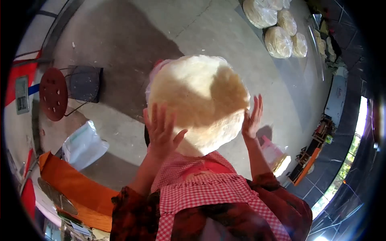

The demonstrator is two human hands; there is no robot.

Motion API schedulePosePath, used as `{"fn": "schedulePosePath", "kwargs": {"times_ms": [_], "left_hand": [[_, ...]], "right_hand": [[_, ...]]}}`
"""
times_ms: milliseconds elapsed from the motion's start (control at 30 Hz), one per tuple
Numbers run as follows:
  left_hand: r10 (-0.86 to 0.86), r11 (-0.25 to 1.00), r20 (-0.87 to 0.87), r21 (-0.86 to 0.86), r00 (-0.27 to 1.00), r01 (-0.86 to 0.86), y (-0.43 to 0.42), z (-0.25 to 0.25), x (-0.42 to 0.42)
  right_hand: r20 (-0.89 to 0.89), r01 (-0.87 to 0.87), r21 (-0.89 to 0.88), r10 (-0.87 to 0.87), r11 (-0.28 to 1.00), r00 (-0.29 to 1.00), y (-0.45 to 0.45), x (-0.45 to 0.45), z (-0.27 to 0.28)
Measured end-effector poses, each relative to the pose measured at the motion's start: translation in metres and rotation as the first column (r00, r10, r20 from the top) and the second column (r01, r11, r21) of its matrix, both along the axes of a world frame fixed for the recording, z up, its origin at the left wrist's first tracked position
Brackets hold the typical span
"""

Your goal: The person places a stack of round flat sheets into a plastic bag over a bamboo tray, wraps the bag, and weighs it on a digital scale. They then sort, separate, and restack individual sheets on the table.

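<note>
A large, round, cream-coloured slab (205,130), soft-looking with an uneven edge, lies in front of my body; its exact kind I cannot make out. Pinkish plastic (153,74) shows along its far left rim. My left hand (161,130) is over the slab's near left part, fingers spread, and whether it touches the surface is unclear. At the right edge is my right hand (252,120), fingers stretched out, its palm facing the slab's side. Neither hand grips anything. Shadow covers part of the slab's top. Whatever supports it underneath is hidden.
Several plastic-wrapped pale bundles (278,42) stand on the concrete floor (120,48) at the upper right. A red-brown round stool (53,94) and a white plastic bag (85,145) are at the left. Near my right forearm lies a pink bag (271,152). Orange cloth (76,193) sits lower left.
</note>
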State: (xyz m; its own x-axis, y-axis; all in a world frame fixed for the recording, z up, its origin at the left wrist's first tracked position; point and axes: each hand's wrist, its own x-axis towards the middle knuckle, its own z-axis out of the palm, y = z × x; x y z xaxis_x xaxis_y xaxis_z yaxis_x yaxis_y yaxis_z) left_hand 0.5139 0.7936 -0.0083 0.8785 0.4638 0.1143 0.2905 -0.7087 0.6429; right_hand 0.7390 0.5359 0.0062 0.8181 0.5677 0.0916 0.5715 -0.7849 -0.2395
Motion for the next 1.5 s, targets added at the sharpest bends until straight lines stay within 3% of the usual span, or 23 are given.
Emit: {"fn": "schedulePosePath", "kwargs": {"times_ms": [100, 200, 333, 400, 433, 500, 567, 633, 667, 700, 733, 767, 800, 833, 867, 900, 933, 1000, 1067, 1167, 1200, 1333, 1500], "left_hand": [[-0.083, 0.989, -0.207, 0.106, 0.975, 0.107, -0.008, -0.047, 0.015], [-0.076, 0.975, -0.112, 0.202, 0.991, 0.098, -0.017, -0.098, 0.008], [-0.056, 0.981, -0.186, 0.174, 0.981, 0.089, -0.018, -0.086, 0.014], [-0.028, 0.968, -0.185, 0.242, 0.982, 0.073, -0.027, -0.081, 0.014], [0.201, 0.604, -0.304, 0.787, 0.931, 0.127, -0.022, -0.074, 0.008], [0.377, 0.362, -0.244, 0.927, 0.894, 0.100, -0.035, -0.057, -0.011], [0.253, 0.875, 0.005, 0.425, 0.968, -0.231, -0.053, -0.054, -0.028], [0.502, 0.865, -0.176, 0.092, 0.847, -0.493, -0.047, -0.023, -0.093], [0.604, 0.795, 0.133, -0.175, 0.786, -0.581, -0.037, -0.049, -0.143], [0.673, 0.712, 0.146, 0.137, 0.725, -0.689, -0.021, -0.146, -0.223], [0.902, 0.426, 0.142, -0.446, 0.408, -0.787, 0.000, -0.152, -0.297], [0.991, -0.020, -0.086, -0.849, 0.100, -0.528, 0.031, -0.151, -0.381], [0.997, 0.050, 0.059, -0.984, -0.051, -0.171, 0.063, -0.168, -0.482], [0.989, 0.144, 0.146, -0.988, -0.034, -0.057, 0.075, -0.115, -0.511], [0.986, 0.162, 0.165, -0.980, -0.023, -0.117, 0.097, -0.120, -0.569], [0.962, 0.029, 0.028, -1.000, -0.271, -0.003, 0.120, -0.091, -0.579], [0.865, -0.078, -0.137, -0.987, -0.483, 0.140, 0.140, -0.051, -0.586], [0.857, 0.000, -0.134, -0.965, -0.497, 0.261, 0.188, -0.032, -0.629], [0.906, 0.062, -0.121, -0.910, -0.406, 0.410, 0.227, -0.039, -0.661], [0.911, 0.025, -0.238, -0.784, -0.337, 0.620, 0.276, -0.055, -0.686], [0.897, 0.003, -0.285, -0.759, -0.337, 0.651, 0.282, -0.058, -0.689], [0.859, 0.041, -0.352, -0.677, -0.371, 0.735, 0.282, -0.054, -0.705], [0.677, 0.017, -0.472, -0.756, -0.564, 0.654, 0.290, -0.053, -0.723]], "right_hand": [[-0.072, -0.086, -0.090, 0.080, 0.992, 0.994, 0.027, 0.034, -0.039], [-0.152, -0.073, -0.043, 0.066, 0.996, 0.986, 0.002, 0.042, -0.148], [-0.385, 0.089, 0.110, -0.040, 0.990, 0.922, 0.032, 0.030, -0.103], [-0.268, 0.031, 0.056, -0.015, 0.998, 0.963, 0.028, 0.033, -0.112], [-0.277, 0.015, 0.096, 0.012, 0.995, 0.961, 0.029, 0.032, -0.108], [-0.288, -0.016, 0.066, 0.035, 0.998, 0.957, 0.031, 0.035, -0.098], [-0.191, 0.028, -0.078, -0.043, 0.997, 0.981, 0.033, 0.037, -0.095], [-0.229, -0.004, -0.135, -0.027, 0.991, 0.973, 0.028, 0.052, -0.103], [-0.251, -0.006, -0.169, -0.037, 0.986, 0.967, 0.022, 0.057, -0.110], [-0.190, 0.024, -0.354, -0.097, 0.935, 0.977, 0.033, 0.049, -0.084], [-0.135, -0.116, -0.140, 0.098, 0.983, 0.986, 0.013, 0.072, -0.100], [-0.105, -0.109, 0.069, 0.116, 0.992, 0.988, 0.004, 0.085, -0.100], [-0.070, -0.106, 0.275, 0.130, 0.956, 0.989, 0.002, 0.084, -0.094], [-0.459, 0.216, 0.627, 0.131, 0.749, 0.879, 0.001, 0.072, -0.071], [-0.718, 0.600, 0.692, 0.299, 0.401, 0.628, -0.001, 0.059, -0.043], [-0.353, 0.081, 0.579, 0.159, 0.811, 0.922, -0.010, 0.037, -0.028], [-0.351, 0.088, 0.602, 0.164, 0.793, 0.922, -0.017, 0.017, -0.021], [-0.627, 0.287, 0.606, 0.223, 0.742, 0.747, -0.027, -0.034, -0.009], [-0.946, 0.699, 0.324, 0.211, 0.637, 0.245, -0.045, -0.056, -0.045], [-0.826, 0.138, 0.421, 0.316, 0.896, 0.467, -0.011, -0.216, -0.021], [-0.918, 0.167, 0.349, 0.301, 0.922, 0.258, 0.022, -0.259, 0.017], [-0.861, -0.254, 0.240, 0.327, 0.937, 0.389, 0.067, -0.332, 0.034], [-0.845, -0.342, 0.214, 0.349, 0.915, 0.405, 0.056, -0.339, 0.025]]}}
